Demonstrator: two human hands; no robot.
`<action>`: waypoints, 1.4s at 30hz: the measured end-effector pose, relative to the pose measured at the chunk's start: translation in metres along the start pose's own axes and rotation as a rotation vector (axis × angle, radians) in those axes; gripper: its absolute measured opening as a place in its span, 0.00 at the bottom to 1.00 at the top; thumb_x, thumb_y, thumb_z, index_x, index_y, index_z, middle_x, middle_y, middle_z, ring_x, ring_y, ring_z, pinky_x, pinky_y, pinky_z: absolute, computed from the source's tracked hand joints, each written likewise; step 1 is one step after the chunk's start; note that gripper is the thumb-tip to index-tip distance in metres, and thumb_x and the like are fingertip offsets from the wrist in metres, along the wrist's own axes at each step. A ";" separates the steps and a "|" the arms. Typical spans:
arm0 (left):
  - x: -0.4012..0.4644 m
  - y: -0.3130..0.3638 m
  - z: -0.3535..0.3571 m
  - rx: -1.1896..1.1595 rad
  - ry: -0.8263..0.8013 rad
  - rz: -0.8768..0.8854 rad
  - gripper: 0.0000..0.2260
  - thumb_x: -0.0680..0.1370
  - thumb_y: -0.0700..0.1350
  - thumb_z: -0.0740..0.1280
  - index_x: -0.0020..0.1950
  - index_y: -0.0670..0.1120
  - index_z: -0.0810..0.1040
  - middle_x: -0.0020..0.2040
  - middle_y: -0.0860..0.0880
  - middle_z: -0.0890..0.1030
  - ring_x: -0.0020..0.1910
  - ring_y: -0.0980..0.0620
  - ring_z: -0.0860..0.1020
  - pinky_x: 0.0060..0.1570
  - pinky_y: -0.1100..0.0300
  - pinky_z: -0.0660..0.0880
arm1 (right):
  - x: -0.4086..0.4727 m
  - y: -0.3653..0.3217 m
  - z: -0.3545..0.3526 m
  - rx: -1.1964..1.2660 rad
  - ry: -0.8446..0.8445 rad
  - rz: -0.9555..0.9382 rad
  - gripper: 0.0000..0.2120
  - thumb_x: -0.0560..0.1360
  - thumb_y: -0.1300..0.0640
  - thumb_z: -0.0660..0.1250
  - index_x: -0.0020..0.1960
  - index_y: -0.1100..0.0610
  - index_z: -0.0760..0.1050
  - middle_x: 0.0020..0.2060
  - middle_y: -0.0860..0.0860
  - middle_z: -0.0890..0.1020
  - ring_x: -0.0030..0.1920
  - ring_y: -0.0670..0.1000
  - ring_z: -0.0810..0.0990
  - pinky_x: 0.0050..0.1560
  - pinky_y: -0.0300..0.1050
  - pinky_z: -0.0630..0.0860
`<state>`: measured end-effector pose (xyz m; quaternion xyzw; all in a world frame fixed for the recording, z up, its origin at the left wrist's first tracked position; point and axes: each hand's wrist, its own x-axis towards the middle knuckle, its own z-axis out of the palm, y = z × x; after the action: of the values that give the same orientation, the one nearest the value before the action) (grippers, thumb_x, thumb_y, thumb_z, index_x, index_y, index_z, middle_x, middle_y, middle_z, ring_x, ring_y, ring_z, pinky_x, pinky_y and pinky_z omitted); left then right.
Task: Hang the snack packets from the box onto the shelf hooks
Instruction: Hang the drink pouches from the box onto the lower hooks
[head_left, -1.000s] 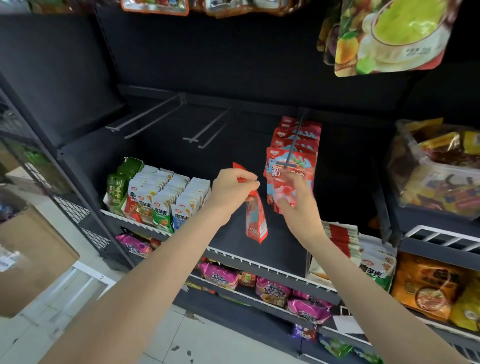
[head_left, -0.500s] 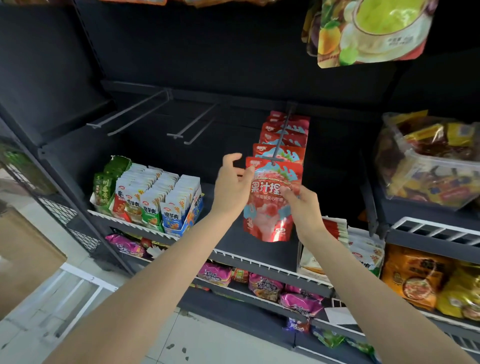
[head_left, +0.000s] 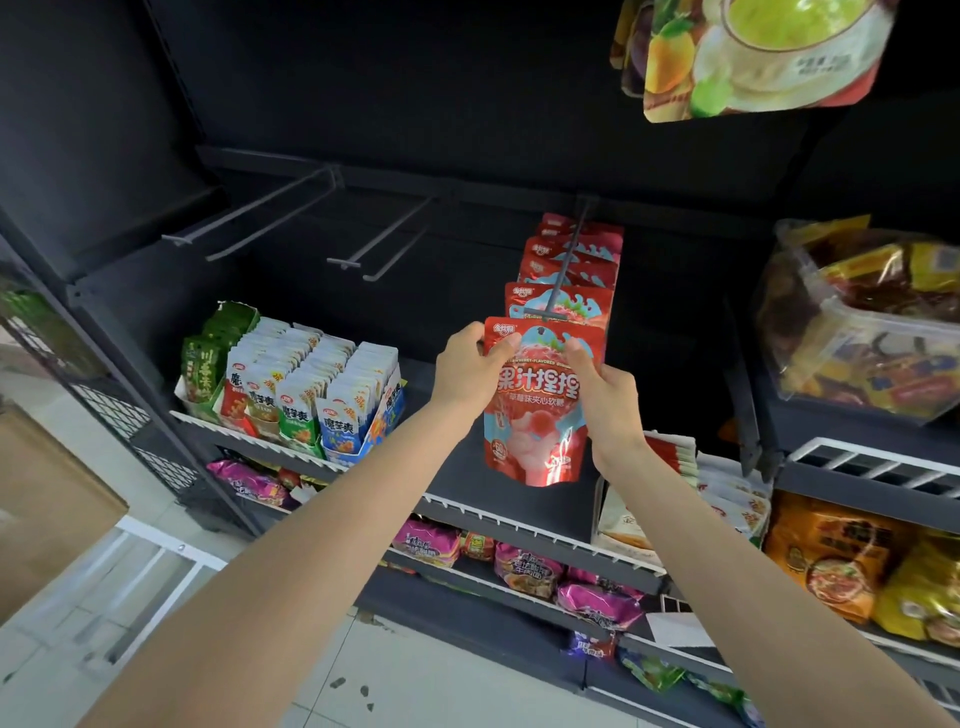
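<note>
Hands: left (head_left: 470, 366) pinches red packet (head_left: 540, 410) at top-left corner, right (head_left: 605, 387) grips its right edge; held flat and facing out, prob. to line its hang hole w/ hook (head_left: 558, 280) tip just above. Behind hook tip: row of same packets (head_left: 569, 260), already hung. Left of hook: bare pegs (head_left: 270, 218). Lower left: tray (head_left: 291, 447) w/ upright sachets. Right: clear tub (head_left: 862, 332), mixed snacks. Box (head_left: 47, 509) far left, contents not visible.

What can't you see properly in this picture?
Head view:
- Rear strawberry packets: hidden behind the front ones.
- Fruit pouch: cut off by the top edge.
- Held red packet: small print too tiny; left hand and right hand cover its edges.
</note>
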<state>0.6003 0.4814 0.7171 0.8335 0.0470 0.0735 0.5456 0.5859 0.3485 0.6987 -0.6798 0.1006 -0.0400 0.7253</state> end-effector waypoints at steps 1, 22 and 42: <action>0.000 0.000 0.001 -0.002 0.002 -0.003 0.11 0.78 0.50 0.64 0.53 0.44 0.73 0.49 0.50 0.80 0.40 0.58 0.77 0.36 0.69 0.71 | 0.002 0.001 0.000 -0.013 0.007 0.006 0.10 0.76 0.45 0.65 0.47 0.51 0.76 0.42 0.47 0.83 0.41 0.47 0.84 0.42 0.41 0.79; 0.014 0.005 0.002 0.181 0.070 0.123 0.18 0.75 0.44 0.70 0.62 0.44 0.69 0.57 0.46 0.76 0.54 0.51 0.77 0.47 0.60 0.74 | 0.009 0.006 -0.003 -0.921 0.347 -0.882 0.25 0.66 0.70 0.71 0.59 0.60 0.66 0.56 0.58 0.67 0.52 0.56 0.69 0.46 0.49 0.78; -0.041 -0.127 -0.254 0.821 0.347 0.127 0.07 0.77 0.45 0.64 0.54 0.46 0.76 0.46 0.47 0.81 0.44 0.45 0.79 0.43 0.52 0.76 | -0.069 0.027 0.254 -0.794 -0.556 -0.676 0.10 0.77 0.64 0.59 0.54 0.57 0.77 0.51 0.53 0.77 0.52 0.53 0.76 0.52 0.48 0.72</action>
<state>0.5160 0.7547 0.6974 0.9575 0.1117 0.2207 0.1482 0.5672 0.6124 0.6928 -0.8786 -0.3082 -0.0484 0.3615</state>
